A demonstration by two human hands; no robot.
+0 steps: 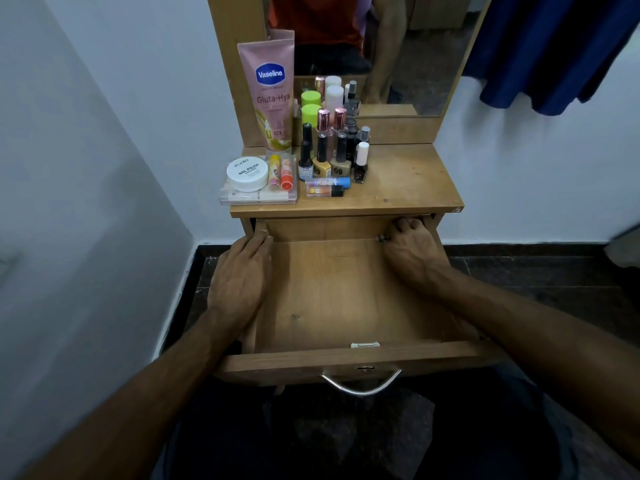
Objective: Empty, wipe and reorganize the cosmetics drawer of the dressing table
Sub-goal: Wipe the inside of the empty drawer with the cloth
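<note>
The right hand [408, 244] reaches into the drawer's [332, 296] far right corner, fingers curled round something small I cannot identify. The left hand [242, 271] lies on the drawer's left wall, fingers fairly straight, gripping nothing. The drawer is pulled out below the tabletop [408, 181], its floor bare. It looks stiff, boxy wood, fairly light when empty; best held by both side walls or the handle [362, 384]. Above the drawer, the bottles [332, 157] are fragile.
</note>
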